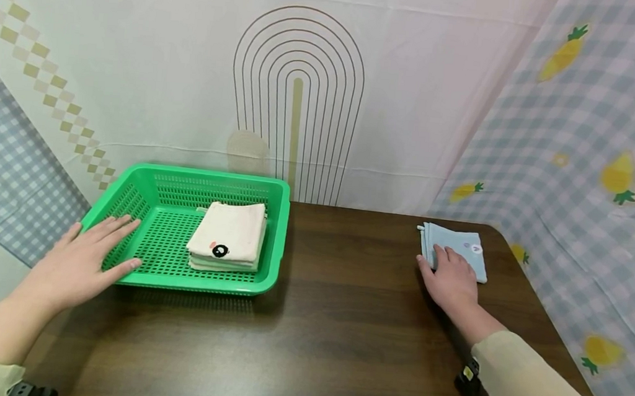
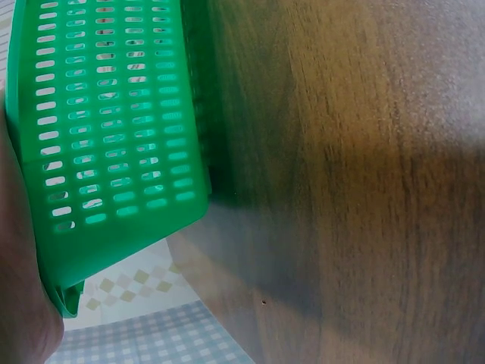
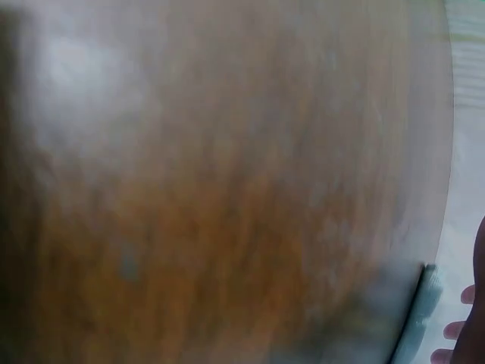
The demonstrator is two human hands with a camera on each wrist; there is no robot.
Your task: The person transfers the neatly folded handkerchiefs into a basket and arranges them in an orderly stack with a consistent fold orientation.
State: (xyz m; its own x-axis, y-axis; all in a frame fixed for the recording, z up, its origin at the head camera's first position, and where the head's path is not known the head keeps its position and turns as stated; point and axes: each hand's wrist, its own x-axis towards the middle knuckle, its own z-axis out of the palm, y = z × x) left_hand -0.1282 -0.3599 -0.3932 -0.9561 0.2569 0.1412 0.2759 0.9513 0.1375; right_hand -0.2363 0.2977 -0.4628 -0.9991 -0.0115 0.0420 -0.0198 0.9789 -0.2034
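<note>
While you are facing a dark wooden table (image 1: 341,324), your left hand (image 1: 85,260) is lying flat, fingers straight, on the green basket (image 1: 184,178) rim, and your right hand (image 1: 451,283) is pressing the blue cloth (image 1: 467,247) far right.
Left wrist view is showing basket wall (image 2: 114,136); right wrist view is blurring, showing fingertips (image 3: 455,330) beside cloth edge.

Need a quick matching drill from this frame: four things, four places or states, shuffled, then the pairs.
1 left hand
2 right hand
3 folded cream cloths
4 basket

a stacked inside the basket
b lies on the blue cloth
c rests on the basket's left rim
d stands on the table, left side

Pairs: 1-c, 2-b, 3-a, 4-d
</note>
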